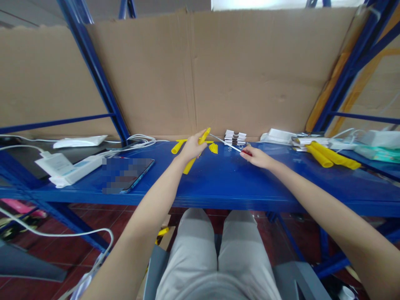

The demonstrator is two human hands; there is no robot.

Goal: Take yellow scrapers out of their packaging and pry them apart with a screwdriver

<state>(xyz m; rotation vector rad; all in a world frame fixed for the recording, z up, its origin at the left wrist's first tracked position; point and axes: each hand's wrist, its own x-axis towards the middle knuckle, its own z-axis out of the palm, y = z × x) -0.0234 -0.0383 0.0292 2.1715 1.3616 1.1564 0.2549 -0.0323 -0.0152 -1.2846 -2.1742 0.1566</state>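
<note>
My left hand [194, 146] is closed around a yellow tube [189, 167], whose two ends stick out above and below the fingers. My right hand [258, 158] grips the red handle of a screwdriver-like tool [229, 145] with a long thin metal shaft. The shaft points left, its tip close to the tube's upper end; whether they touch I cannot tell. Just right of my left hand lies a crumpled yellow piece [213, 148]. Another yellow tube [177, 147] rests to its left. Behind the shaft sits a small stack of white pieces with dark bands [235, 138].
Blue shelf top [218, 183], backed by a cardboard wall [243, 75]. At left are a phone [137, 177], a white power strip [78, 168] with a plugged-in adapter, and coiled white cables [142, 141]. Several yellow tubes [333, 154] and white boxes [278, 136] lie at right.
</note>
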